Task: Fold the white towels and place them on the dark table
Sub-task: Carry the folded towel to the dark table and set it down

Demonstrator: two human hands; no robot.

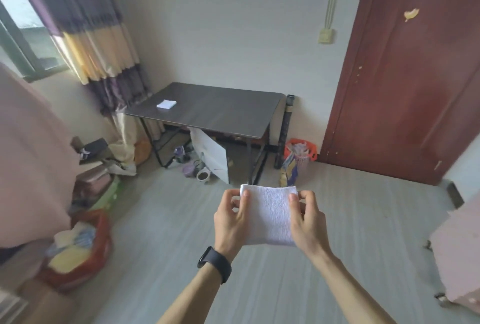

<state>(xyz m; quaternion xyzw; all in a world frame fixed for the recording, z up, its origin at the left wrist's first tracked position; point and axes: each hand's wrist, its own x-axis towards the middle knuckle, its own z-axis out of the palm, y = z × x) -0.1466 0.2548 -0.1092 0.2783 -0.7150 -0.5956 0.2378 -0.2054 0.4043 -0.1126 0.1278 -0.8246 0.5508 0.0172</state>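
Thumbs of our left hand (232,215) and right hand (306,217) pinch the folded white towel (268,215) in mid-air, well short of the dark table (220,111); we should keep its edges aligned beside the 1 towel already there (166,104).

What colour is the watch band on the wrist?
Black. The watch band on the left wrist shows in the head view.

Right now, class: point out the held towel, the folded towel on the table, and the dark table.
held towel (268,213): head view, middle of cloth.
folded towel (166,104): head view, top face.
dark table (220,113): head view, bare tabletop.
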